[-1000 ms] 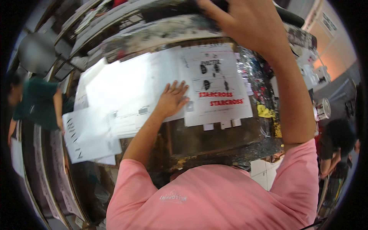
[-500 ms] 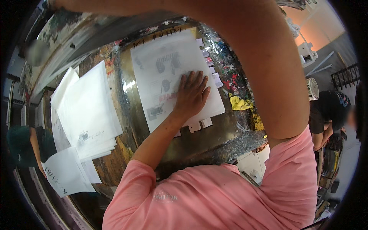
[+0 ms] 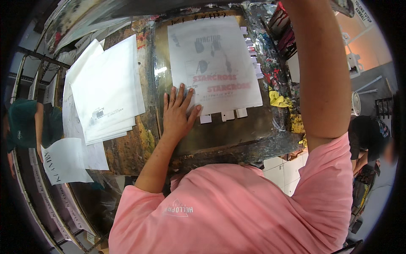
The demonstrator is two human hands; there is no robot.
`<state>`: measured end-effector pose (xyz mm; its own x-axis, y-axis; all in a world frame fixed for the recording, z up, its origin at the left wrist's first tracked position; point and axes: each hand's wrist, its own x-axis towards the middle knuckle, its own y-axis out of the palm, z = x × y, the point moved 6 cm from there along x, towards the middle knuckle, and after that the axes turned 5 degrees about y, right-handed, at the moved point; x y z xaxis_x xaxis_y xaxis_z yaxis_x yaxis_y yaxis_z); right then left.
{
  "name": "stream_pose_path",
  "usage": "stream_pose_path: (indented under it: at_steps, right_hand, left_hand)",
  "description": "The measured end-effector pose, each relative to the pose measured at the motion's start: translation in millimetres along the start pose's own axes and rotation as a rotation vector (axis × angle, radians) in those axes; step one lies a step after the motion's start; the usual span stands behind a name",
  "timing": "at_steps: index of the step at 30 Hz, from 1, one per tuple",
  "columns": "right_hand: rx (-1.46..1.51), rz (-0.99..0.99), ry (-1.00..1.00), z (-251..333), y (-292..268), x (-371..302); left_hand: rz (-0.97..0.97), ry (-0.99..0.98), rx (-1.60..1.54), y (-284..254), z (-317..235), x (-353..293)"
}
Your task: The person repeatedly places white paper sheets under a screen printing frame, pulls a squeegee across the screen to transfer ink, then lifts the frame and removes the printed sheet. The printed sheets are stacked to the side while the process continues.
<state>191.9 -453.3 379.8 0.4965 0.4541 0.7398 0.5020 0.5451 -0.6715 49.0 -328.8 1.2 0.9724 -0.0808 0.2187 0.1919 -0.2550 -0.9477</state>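
Observation:
A thin white sheet (image 3: 237,91) with faint grey and red printing lies on a dark metal-like board (image 3: 228,133). My left hand (image 3: 177,112) rests at the sheet's near left corner with its fingers spread. It lies flat, partly on the sheet and partly on the board, and grips nothing. My right arm (image 3: 323,72) stretches up and leaves the picture at the top edge, so my right hand is out of view. Small white tabs (image 3: 227,115) stick out from under the sheet along its near and right edges.
Left of the board lies a stack of white sheets (image 3: 110,80). At far left, a person in dark green (image 3: 25,122) holds a printed sheet (image 3: 65,163) beside racks. Yellow crumpled material (image 3: 280,99) sits on the paint-stained right edge. Another person (image 3: 372,135) crouches at far right.
My left hand has slid from the sheet's middle to its near left corner. My right arm has swung rightward from across the top, taking the hand out of view.

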Motion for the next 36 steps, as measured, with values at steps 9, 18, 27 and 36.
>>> stream_pose_path:
  at_steps: [9, 18, 27, 36]
  right_hand:
    - [0.031, 0.162, 0.107, 12.0, -0.6, -4.6]
    - [0.003, 0.031, -0.088, 20.4, 16.3, -50.1]
    - [0.319, 0.848, -0.151, 5.5, 96.2, -223.8]
    - [0.171, 0.498, -0.101, -102.1, 314.2, -102.3]
  left_hand:
    - [-0.075, 0.022, -0.075, -0.8, 1.6, -11.7]
    - [-0.765, -0.325, -1.007, -132.1, 72.0, -16.0]
    - [-0.334, -0.495, -0.522, -87.3, 45.5, -107.7]
    - [-0.277, -0.357, -0.333, -50.7, 53.0, -117.0]
